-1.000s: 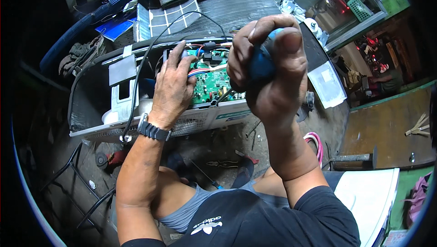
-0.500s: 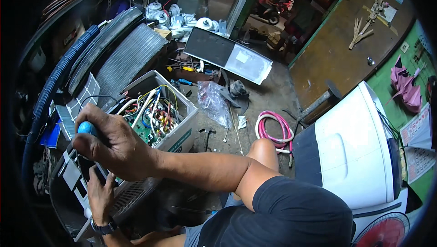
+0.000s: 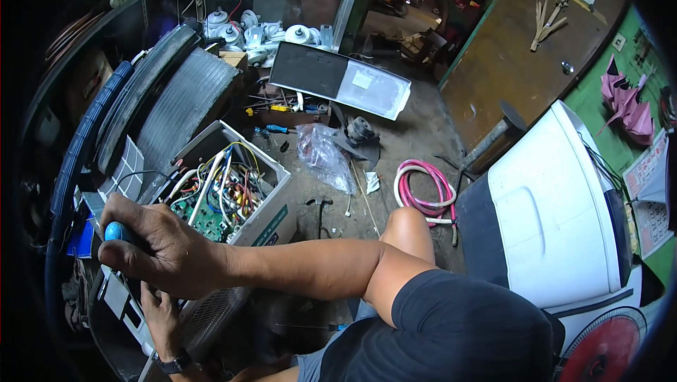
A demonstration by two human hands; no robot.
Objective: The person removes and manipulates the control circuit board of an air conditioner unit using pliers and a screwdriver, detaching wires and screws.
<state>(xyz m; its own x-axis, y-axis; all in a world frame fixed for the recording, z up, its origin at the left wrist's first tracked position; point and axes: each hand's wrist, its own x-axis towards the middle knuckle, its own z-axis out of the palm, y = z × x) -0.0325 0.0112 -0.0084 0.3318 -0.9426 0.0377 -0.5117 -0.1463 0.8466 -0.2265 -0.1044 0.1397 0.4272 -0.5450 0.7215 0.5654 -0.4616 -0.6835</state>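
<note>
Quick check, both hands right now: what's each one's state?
Right hand: closed, holding a blue, round-ended handle.
Left hand: partly blocked from view; cannot tell whether its grip is open or holding anything.

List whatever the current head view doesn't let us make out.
Head view:
- Blue-ended tool's far end: hidden behind the right hand.
- Left hand's contact: blocked by the right hand.
- Circuit board: partly covered by wires.
- Red fan: cut off by the lower edge.
</note>
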